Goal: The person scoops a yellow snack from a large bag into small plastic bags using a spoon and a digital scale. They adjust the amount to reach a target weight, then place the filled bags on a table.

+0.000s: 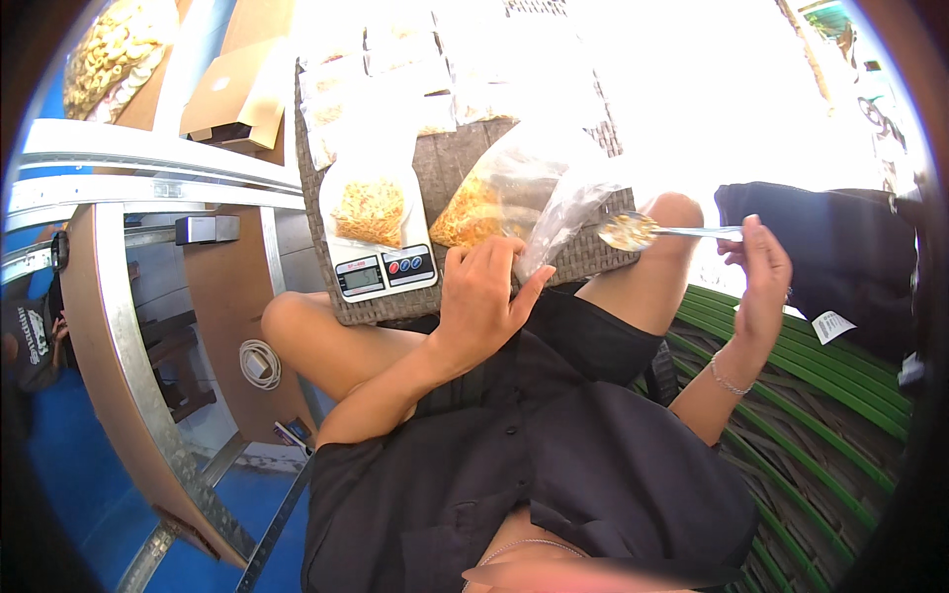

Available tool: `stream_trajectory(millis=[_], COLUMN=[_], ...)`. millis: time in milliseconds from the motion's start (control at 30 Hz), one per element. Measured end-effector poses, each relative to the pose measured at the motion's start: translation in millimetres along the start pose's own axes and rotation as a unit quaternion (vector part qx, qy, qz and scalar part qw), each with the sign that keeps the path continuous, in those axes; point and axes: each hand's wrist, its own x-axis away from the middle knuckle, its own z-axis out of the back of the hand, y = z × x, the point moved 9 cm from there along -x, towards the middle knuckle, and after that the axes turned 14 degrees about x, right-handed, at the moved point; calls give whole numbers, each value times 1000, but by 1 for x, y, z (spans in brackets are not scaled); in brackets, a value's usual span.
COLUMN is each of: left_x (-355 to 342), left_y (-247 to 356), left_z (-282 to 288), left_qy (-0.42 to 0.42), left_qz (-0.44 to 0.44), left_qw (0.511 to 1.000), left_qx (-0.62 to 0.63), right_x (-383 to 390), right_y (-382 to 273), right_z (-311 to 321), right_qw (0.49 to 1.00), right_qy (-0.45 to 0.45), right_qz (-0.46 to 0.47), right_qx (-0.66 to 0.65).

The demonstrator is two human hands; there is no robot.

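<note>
My left hand grips the gathered edge of a large clear plastic bag, which holds yellow-orange dry bits in its left part. In my right hand is the handle of a metal spoon. Its bowl is heaped with pale and yellowish bits and hangs just right of the bag's mouth, apart from it. Left of the bag stands a white digital kitchen scale with a small display and several buttons. A smaller clear bag of yellow-orange shreds rests on the scale's platform.
Several small filled bags lie on the far part of the brown woven table. At left are a metal-framed shelf, an open cardboard box and a big bag of pale curled pieces. Dark cloth lies on the green bench at right.
</note>
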Motion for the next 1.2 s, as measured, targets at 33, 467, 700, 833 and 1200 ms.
stream_trajectory(millis=[33,467,700,833,1200], left_x=[0,-19,-7,-8,-70], left_y=[-1,-7,-102,-139,-135], left_z=[1,25,207,229,162], left_qy=[13,96,457,398,156], left_qz=[-9,-75,9,121,62], left_qw=[1000,993,873,897,985], left_qx=[3,13,170,149,-51], right_x=[6,53,48,47,59], right_y=[2,31,27,29,17], right_z=[-15,-187,-186,-183,-230], right_qw=[1000,978,970,968,932], right_qy=[-11,-187,-217,-219,-250], right_qz=[-8,-55,-14,-34,-192], right_qx=[5,-70,106,117,-180])
